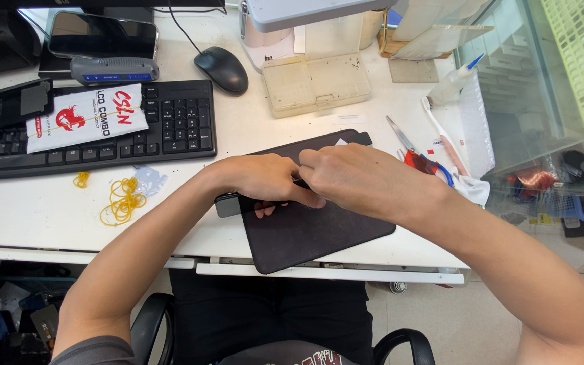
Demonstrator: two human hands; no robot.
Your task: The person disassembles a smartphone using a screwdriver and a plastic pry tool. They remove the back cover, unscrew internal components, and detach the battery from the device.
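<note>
My left hand [265,179] and my right hand [363,179] meet over a dark work mat [305,233] at the desk's front edge. Together they grip a dark smartphone [228,204] lying flat. Only its left end shows past my left fingers; the rest is hidden under both hands. My right fingertips press against the phone's upper edge beside my left knuckles.
A black keyboard [170,122] with a white packet [86,116] on it lies at the left, a mouse [222,69] behind. Yellow rubber bands [123,199] sit front left. Scissors [410,152], a toothbrush [441,132] and a clear plastic box [315,82] lie to the right and behind.
</note>
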